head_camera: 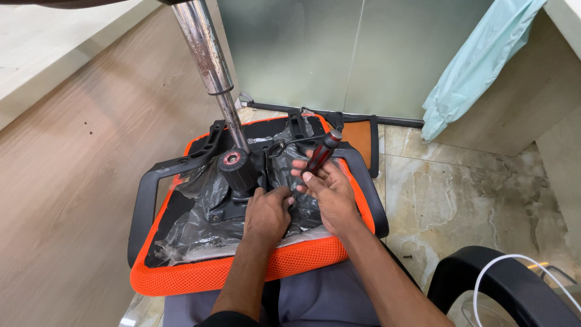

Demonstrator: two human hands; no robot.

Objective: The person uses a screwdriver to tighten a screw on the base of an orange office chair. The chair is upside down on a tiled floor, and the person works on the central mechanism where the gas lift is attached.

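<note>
While the left hand (266, 213) pinches plastic wrap (200, 206), the right hand (330, 191), grip clamped, holds a screwdriver (319, 156) at one o'clock.

I see one package only: crumpled clear plastic wrap (200, 224) covering the upturned orange seat's (242, 269) underside. No labels, signs, screens.

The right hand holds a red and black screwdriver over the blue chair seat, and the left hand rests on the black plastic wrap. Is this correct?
Not quite: the seat is orange, not blue, as the head view shows. The rest holds: the right hand holds a red and black screwdriver over it, and the left hand rests on the black plastic wrap.
</note>
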